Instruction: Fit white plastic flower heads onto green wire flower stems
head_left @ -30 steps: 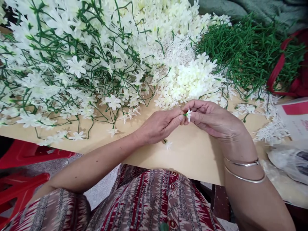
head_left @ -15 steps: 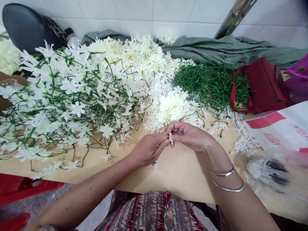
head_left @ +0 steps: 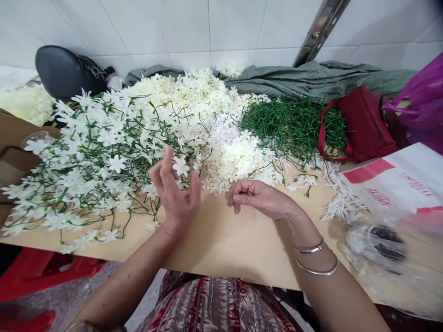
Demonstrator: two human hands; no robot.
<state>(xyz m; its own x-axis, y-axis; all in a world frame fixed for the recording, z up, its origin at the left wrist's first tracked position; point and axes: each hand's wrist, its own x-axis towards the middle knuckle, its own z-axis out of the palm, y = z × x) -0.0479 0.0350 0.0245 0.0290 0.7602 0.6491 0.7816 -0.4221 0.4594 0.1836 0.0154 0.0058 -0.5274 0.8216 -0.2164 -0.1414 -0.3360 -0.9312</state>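
My left hand (head_left: 176, 196) is raised over the tan table (head_left: 224, 242) with its fingers spread and nothing in its grasp. It hovers at the edge of a big heap of white flowers on green stems (head_left: 100, 147), and one white flower (head_left: 180, 165) sits just beyond its fingertips. My right hand (head_left: 263, 200) rests lower to the right, fingers curled in and thumb against the index finger. What it holds, if anything, is hidden. It is nearest to a mound of loose white flower heads (head_left: 242, 159).
A pile of bare green stems (head_left: 294, 122) and a red bag (head_left: 367, 122) lie at the back right. White stamen pieces (head_left: 342, 203), a white printed bag (head_left: 398, 180) and a clear plastic bag (head_left: 380, 244) fill the right. A black bag (head_left: 64, 71) sits back left, a red stool (head_left: 44, 272) below.
My hands were pinched together on a small white flower; now they have parted. The left hand swung left and opened toward the stemmed heap. The camera tilted up.
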